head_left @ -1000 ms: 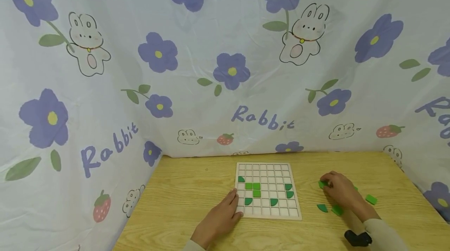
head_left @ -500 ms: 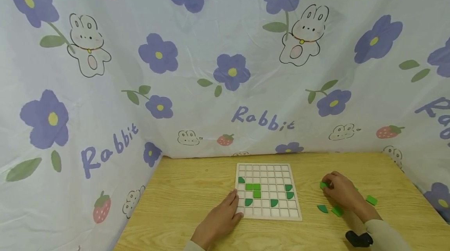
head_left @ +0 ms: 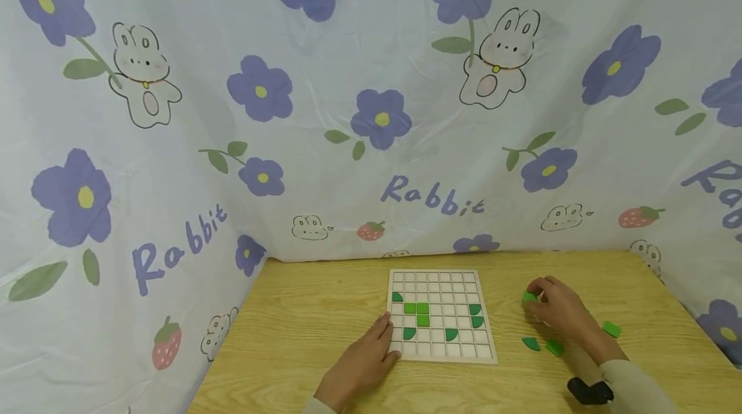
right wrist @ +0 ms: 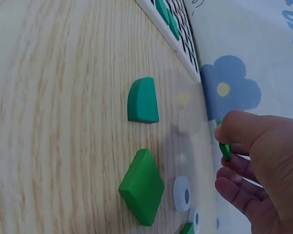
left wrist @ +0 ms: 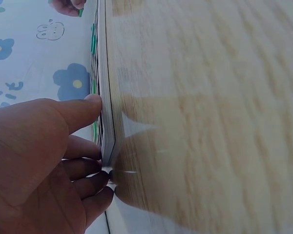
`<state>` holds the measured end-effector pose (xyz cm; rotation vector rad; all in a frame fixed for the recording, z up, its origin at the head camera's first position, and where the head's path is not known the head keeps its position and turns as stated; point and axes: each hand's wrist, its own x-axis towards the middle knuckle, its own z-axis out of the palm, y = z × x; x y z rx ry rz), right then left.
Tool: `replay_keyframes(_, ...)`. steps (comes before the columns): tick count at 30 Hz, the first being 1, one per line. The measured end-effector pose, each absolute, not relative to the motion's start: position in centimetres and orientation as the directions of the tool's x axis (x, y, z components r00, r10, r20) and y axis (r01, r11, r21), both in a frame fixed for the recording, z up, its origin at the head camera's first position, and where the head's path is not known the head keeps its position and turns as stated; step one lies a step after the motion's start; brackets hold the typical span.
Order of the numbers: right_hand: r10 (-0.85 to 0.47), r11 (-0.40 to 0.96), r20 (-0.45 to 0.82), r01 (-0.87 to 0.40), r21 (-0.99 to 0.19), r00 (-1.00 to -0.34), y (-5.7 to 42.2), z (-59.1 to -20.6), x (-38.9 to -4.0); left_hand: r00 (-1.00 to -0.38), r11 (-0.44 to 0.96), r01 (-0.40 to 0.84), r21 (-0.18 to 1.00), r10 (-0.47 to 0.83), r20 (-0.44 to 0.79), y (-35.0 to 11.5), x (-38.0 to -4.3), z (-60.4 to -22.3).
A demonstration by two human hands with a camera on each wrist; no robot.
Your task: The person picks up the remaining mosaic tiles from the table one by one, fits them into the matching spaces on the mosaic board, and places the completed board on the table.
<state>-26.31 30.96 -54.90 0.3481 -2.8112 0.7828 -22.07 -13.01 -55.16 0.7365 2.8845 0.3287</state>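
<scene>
A white grid board (head_left: pixel 455 285) lies on the table, with bright green squares (head_left: pixel 423 320) and dark green quarter-circle pieces (head_left: pixel 451 334) in some of its cells. My left hand (head_left: pixel 361 357) rests against the board's left edge and near-left corner, fingers fairly straight. In the left wrist view, the thumb (left wrist: pixel 83 111) touches the board's edge. To the right of the board, my right hand (head_left: pixel 559 311) pinches a bright green square tile (right wrist: pixel 224 146) between thumb and fingers, raised off the table. Below that hand lie a loose quarter-circle piece (head_left: pixel 531 344) and a green square (head_left: pixel 554 348).
Another green square (head_left: pixel 611 329) lies right of the right hand. White round pieces with dark centres (right wrist: pixel 181 193) show in the right wrist view. A black object (head_left: pixel 589 393) is by the right sleeve. Printed cloth (head_left: pixel 324 143) hangs behind and beside the table (head_left: pixel 290 337).
The green square in my right hand has come up slightly and tilted, turning more of its face to view. My left hand and the board have stayed in place.
</scene>
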Motion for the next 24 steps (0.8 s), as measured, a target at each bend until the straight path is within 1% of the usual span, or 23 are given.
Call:
replay_keyframes(12, -0.216, 0.831, 0.401, -0.383, -0.403, -0.89, 28.9, -53.7, -26.2, -0.866, 0.855, 0.459, 0.243, 0.492, -0.092, -13.1, -22.1, -55.2)
replay_keyframes(20, -0.242, 0.819, 0.445, -0.427, -0.383, -0.862, 27.5, -52.7, -26.5, -0.859, 0.845, 0.463, 0.268, 0.502, -0.097, -13.4, -22.1, -55.0)
replay_keyframes(24, -0.248, 0.804, 0.453, -0.443, -0.397, -0.856, 26.6, -52.3, -26.6, -0.851, 0.832, 0.479, 0.279, 0.518, -0.083, -13.6, -22.0, -55.0)
